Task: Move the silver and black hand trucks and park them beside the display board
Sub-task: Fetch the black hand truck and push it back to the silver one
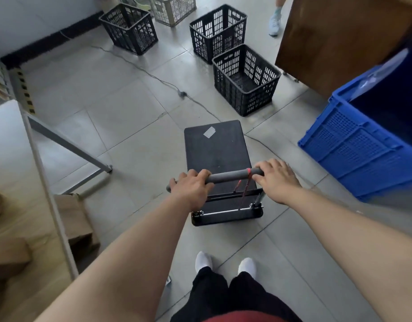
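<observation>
Closest in, the person's two white-socked feet [225, 263] stand on the grey tiled floor [121, 117], black trousers above them and a strip of red at the bottom edge, cut off. Both bare forearms reach forward to the black hand truck [217, 154] just ahead of the feet. The left hand [192, 188] is wrapped over the left end of the grey foam handle [228, 177], fingers clenched around it; the right hand [275, 178] lies over the right end, its fingers curled on the bar too. A red cord [244, 189] is tied near the right hand and hangs down to the silver hinge rail. The wheels are hidden under the black deck, which carries a pale scrap of tape [209, 132] at its far end.

To the left, a bench [5, 145] with grey metal legs is cut off, cardboard boxes [77, 219] blurred beneath. Right, a blue crate [363, 145] runs out of view. Farther on sit three black slotted crates [245, 81], a thin cable [153, 76] across the tiles, a brown board [335, 38], and someone's shoe [275, 24] at the top.
</observation>
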The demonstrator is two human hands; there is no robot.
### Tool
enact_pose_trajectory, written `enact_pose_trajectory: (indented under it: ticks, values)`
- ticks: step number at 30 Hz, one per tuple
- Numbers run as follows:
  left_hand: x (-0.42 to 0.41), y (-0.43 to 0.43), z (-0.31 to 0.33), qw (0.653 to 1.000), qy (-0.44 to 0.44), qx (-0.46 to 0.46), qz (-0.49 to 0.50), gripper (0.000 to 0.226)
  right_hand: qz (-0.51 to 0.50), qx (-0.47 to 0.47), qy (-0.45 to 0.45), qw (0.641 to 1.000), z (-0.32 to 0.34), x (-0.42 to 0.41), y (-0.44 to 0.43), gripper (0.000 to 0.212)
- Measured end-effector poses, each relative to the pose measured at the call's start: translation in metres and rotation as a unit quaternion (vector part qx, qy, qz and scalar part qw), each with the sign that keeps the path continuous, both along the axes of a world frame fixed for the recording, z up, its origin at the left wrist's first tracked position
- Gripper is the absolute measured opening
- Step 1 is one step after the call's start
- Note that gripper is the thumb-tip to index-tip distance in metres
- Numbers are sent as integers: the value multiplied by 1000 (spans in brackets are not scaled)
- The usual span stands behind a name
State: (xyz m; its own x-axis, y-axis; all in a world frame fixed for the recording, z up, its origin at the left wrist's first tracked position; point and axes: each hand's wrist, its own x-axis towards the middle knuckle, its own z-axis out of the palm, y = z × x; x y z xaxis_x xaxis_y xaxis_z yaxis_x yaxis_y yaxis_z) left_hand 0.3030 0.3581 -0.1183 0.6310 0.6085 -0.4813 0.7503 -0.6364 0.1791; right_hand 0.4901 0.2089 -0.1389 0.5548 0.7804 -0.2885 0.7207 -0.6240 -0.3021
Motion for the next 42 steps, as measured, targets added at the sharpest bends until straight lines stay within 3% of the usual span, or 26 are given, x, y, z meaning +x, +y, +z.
enact_pose_trajectory:
  ticks: [9, 19, 42]
  values:
    - [-22, -43, 0, 995, 4, 9, -101, 30, -106, 1, -5, 994, 5, -59, -77, 31]
    - [-91, -92, -1, 966, 2, 9, -259, 34, -248, -24, 10, 968, 11, -189, -160, 35]
    - [-151, -303, 7, 848, 22, 4, -529, 34, -487, -41, 49, 871, 19, -382, -387, 41]
